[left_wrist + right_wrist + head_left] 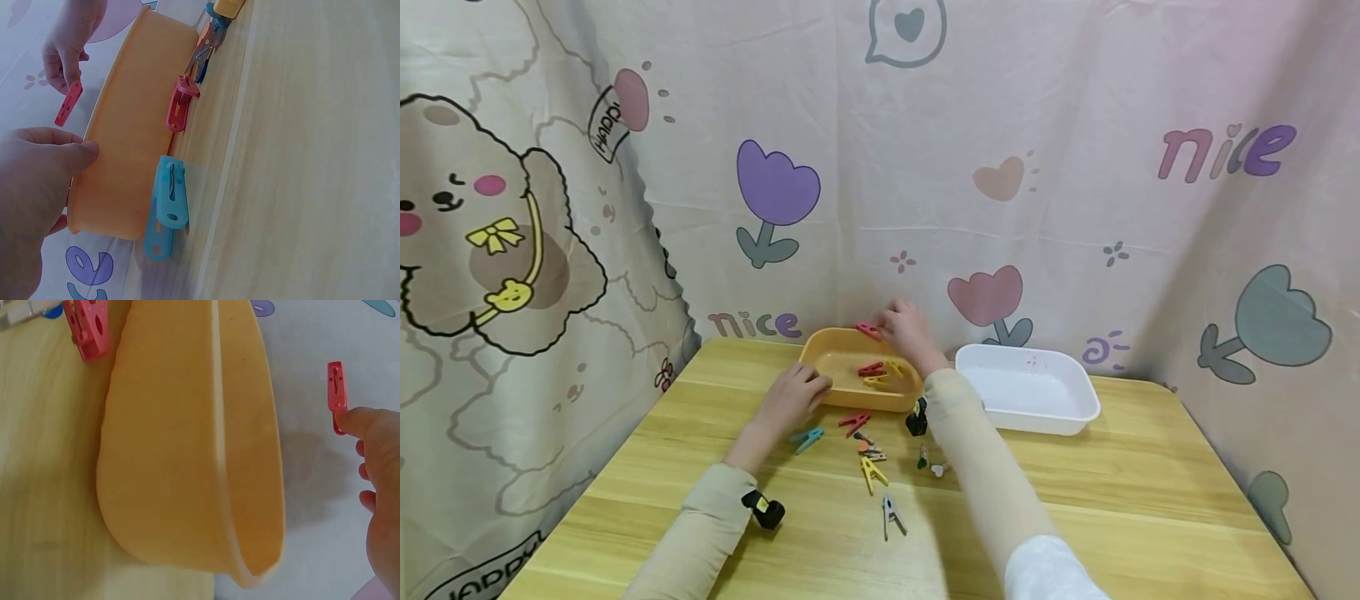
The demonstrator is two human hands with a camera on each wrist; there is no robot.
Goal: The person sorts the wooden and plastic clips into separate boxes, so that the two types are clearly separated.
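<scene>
My right hand (910, 333) pinches a red clothespin (337, 390) by one end, above the far rim of the orange tub (868, 402). My left hand (47, 159) grips the tub's near left rim, thumb on the outer wall and the other fingers partly hidden behind it. Inside the tub lie red clothespins (871, 369) and yellow clothespins (876, 381). Just in front of it on the table are a blue clothespin (172, 194) and another red clothespin (181, 106).
Nearer on the table lie a yellow clothespin (872, 473), a grey clothespin (891, 515) and several small clips (871, 450). A white tub (1037, 421) stands to the right of the orange one. A printed curtain (880, 208) hangs behind the table.
</scene>
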